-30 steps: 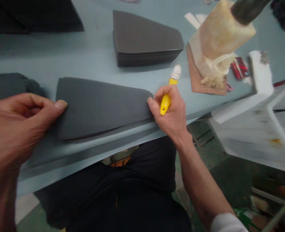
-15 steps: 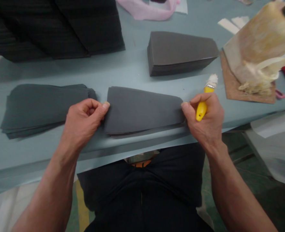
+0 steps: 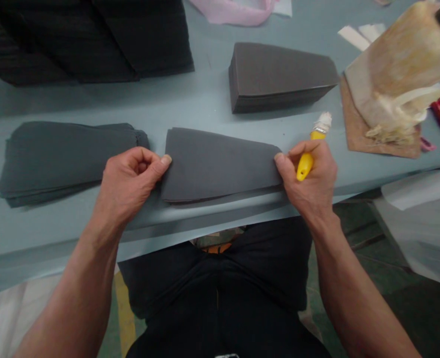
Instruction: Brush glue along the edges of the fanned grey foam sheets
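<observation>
Ideally, w/ L hand (image 3: pixel 130 179) pinching grey sheets (image 3: pixel 220 166) at 9 o'clock & R hand (image 3: pixel 314 176) at 3, brush (image 3: pixel 305 165) gripped too, square 'em gently.

Three grey stacks (image 3: pixel 221 168), one brush (image 3: pixel 318 134), one container (image 3: pixel 398 57).

Free tabletop (image 3: pixel 190 104) behind sheets (image 3: pixel 220 166); container (image 3: pixel 387 64) right
</observation>
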Demonstrator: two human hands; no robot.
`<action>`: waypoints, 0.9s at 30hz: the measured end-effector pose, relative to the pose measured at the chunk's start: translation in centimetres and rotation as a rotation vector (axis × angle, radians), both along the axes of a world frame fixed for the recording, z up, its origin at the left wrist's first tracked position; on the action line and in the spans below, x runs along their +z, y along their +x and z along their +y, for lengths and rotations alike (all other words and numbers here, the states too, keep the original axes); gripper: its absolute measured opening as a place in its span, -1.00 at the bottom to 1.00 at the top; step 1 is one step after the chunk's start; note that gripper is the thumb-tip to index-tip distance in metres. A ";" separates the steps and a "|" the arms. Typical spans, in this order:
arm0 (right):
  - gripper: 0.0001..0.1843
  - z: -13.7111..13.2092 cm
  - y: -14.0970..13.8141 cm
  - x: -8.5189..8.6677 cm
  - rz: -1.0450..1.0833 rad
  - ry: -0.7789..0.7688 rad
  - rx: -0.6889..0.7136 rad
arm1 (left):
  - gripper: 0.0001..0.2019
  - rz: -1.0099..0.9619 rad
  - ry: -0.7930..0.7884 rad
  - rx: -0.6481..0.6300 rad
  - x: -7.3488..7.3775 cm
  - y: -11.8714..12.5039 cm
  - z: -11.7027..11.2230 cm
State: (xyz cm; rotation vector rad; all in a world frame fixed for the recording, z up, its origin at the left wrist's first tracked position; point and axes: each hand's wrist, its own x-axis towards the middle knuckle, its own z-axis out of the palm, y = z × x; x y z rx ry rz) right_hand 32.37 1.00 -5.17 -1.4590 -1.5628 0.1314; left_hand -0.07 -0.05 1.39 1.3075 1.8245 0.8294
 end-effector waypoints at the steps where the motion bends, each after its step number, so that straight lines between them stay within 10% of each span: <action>1: -0.71 0.0 0.0 0.0 0.000 -0.003 -0.005 | -0.70 0.000 -0.001 0.001 0.1 0.0 0.0; 21: -0.73 -0.1 -0.1 0.1 -0.001 -0.018 -0.011 | -0.58 -0.040 0.159 0.005 -0.9 -0.6 -1.4; 27: -0.74 -0.1 -0.2 0.3 0.004 -0.008 -0.005 | -0.34 0.150 0.414 -0.361 -2.6 -3.1 -3.5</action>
